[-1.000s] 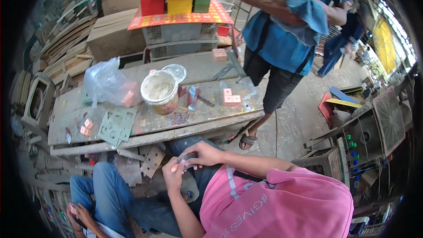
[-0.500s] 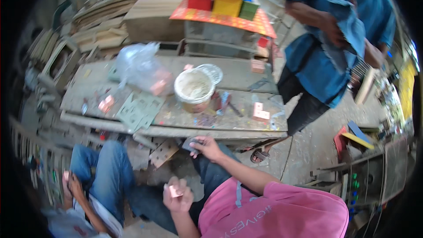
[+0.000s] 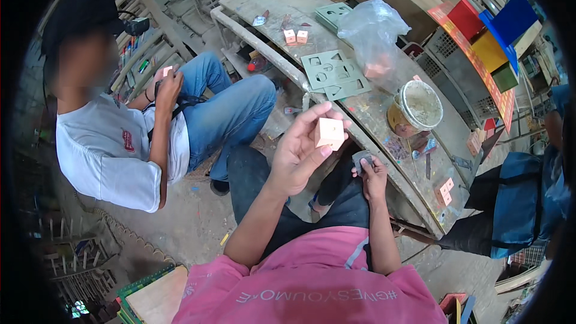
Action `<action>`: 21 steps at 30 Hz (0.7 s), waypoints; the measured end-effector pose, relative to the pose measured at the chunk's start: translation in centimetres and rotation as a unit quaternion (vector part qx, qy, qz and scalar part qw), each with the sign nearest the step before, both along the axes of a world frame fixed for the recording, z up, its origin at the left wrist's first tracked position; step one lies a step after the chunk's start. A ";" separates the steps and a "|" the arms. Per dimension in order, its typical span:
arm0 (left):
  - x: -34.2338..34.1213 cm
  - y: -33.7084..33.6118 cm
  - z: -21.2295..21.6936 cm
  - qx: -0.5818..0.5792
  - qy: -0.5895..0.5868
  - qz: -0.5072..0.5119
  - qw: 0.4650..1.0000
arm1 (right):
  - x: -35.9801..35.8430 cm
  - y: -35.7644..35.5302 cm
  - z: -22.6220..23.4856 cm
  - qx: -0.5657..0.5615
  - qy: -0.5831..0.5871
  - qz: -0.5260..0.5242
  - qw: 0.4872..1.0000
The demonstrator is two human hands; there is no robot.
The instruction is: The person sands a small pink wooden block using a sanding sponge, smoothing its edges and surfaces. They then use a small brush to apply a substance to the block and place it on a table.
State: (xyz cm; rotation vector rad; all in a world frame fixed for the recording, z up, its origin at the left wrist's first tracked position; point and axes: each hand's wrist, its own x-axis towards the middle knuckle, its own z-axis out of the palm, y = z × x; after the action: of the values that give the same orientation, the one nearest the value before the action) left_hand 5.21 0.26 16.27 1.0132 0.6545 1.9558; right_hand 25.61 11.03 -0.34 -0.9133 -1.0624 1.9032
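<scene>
A pale wooden cube (image 3: pixel 329 134) with a small dark hole in its top face sits in my left hand (image 3: pixel 292 159). My fingers and thumb hold it by its sides, up in front of me. Lower and to the right, beside the table's near edge, my right hand (image 3: pixel 375 181) pinches a small dark grey piece that looks like sandpaper (image 3: pixel 362 161). The two hands are apart. On the bench (image 3: pixel 273 9) stand pairs of similar cubes (image 3: pixel 296 36), with more small blocks (image 3: pixel 444 192) at its right end.
Grey-green cut-out sheets (image 3: pixel 336 72), a clear plastic bag (image 3: pixel 373 24) with blocks in it and a bucket (image 3: pixel 420 105) stand on the bench. A seated co-worker (image 3: pixel 114 156) at left holds a small block. Coloured boxes (image 3: pixel 489 42) stand at the far right; another person is at the right edge.
The view has swung left, so the bench now slants across the right and the seated co-worker shows more fully. My left hand has come up with the cube; my right still holds the grey piece.
</scene>
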 end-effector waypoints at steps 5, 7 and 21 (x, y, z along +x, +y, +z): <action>0.1 -0.1 0.2 0.027 0.016 0.005 1.000 | -0.3 -0.3 0.2 0.025 -0.037 0.013 0.999; 0.3 -0.2 -0.4 -0.001 0.015 0.012 1.000 | -0.1 -0.7 1.0 0.019 -0.048 0.016 0.999; 0.2 -3.1 -18.1 -0.264 -0.125 0.028 0.956 | 12.2 4.2 11.4 0.111 -0.229 -0.271 0.928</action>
State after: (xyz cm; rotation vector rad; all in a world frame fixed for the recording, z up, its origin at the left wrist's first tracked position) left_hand 5.38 -2.86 -1.79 0.4148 0.9956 1.7717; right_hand 37.82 15.24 11.02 -1.3871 -1.1104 1.1145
